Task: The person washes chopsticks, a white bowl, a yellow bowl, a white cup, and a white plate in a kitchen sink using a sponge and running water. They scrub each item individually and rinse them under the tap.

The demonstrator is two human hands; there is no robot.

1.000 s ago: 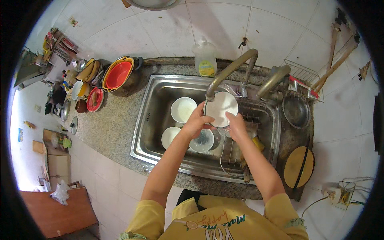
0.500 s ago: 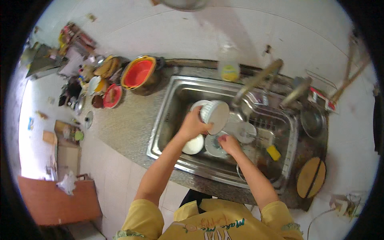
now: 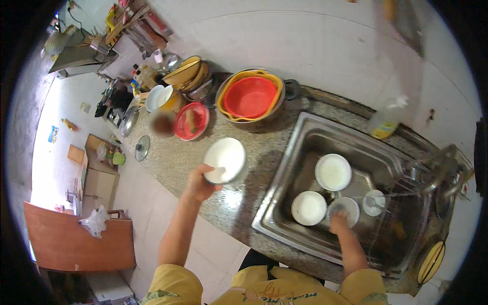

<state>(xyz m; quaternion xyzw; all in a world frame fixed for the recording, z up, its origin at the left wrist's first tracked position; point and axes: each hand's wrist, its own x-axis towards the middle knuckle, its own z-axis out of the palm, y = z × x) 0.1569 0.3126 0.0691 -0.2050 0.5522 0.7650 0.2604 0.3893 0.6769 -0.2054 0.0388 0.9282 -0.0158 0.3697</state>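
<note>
My left hand [image 3: 201, 183] is closed on the rim of a white bowl [image 3: 229, 157], held over the counter left of the sink. The bowl's pale inside faces up. Down in the sink [image 3: 284, 178], my right hand [image 3: 339, 222] reaches into a pale, shallow bowl [image 3: 352, 208]. Its fingers look curled, blurred and partly hidden; what they grip cannot be made out. Two white bowls, one farther back [image 3: 333, 172] and one nearer [image 3: 309, 208], sit beside it. A smaller whitish dish [image 3: 374, 203] lies to the right.
On the stone counter [image 3: 173, 162] stand a pot with a red basin [image 3: 251, 96] inside, a red plate [image 3: 192, 121] and a glass lid [image 3: 142, 148]. Behind the sink is a clear bottle [image 3: 387, 119]. A wire rack [image 3: 396, 223] crosses the sink's right side; the faucet [image 3: 437, 178] is beyond.
My left hand has carried the white bowl out of the sink, leftward over the counter, and turned its inside upward. My right hand stays at the shallow bowl. The view has swung left.
</note>
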